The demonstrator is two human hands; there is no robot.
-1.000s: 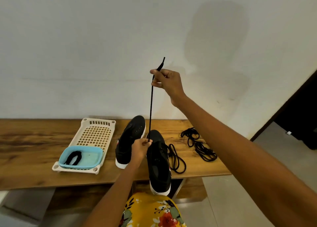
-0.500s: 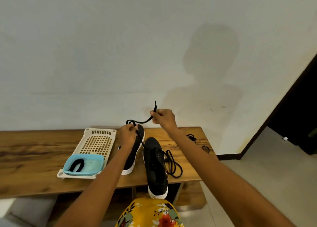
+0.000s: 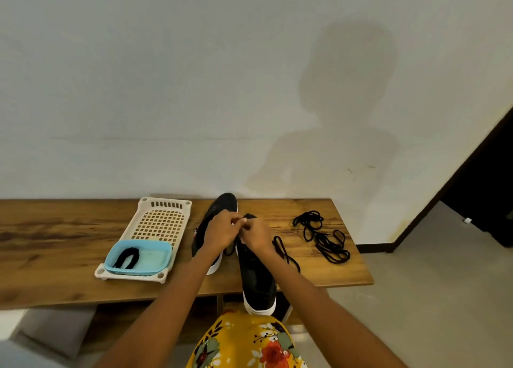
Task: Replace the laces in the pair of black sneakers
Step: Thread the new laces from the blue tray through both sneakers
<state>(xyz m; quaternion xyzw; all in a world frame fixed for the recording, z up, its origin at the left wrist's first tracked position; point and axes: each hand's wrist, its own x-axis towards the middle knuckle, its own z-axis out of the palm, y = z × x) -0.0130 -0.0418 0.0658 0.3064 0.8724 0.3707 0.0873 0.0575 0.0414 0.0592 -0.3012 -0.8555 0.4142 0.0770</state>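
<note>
Right now the fingers (image 3: 239, 221) of both hands are meeting over the toe end of the near sneaker (image 3: 256, 273), curled in and pinching a black lace (image 3: 247, 216) between them; only a short bit of it is showing above the knuckles. The left hand (image 3: 222, 233) is coming in from the left, lying across the far sneaker (image 3: 219, 209) and hiding much of it. The right hand (image 3: 256, 235) is sitting just beside it, thumb toward the left hand, over the front of the near sneaker.

Both sneakers are black with white soles and are lying side by side on the wooden tabletop (image 3: 55, 256), toes toward the wall; the heel of the near one is hanging past the front edge, just above a yellow flowered garment (image 3: 247, 342). A loop of lace (image 3: 286, 252) is trailing out from under the right wrist onto the wood, touching the near sneaker's right side. Further right, apart from the shoes, a loose tangle of black laces (image 3: 322, 240) is lying near the tabletop's end.

To the left of the sneakers a cream slotted tray (image 3: 161, 220) is resting on the wood, with a blue dish (image 3: 155, 259) sitting on its near end. A folded black lace (image 3: 126, 258) is lying inside the dish.
</note>
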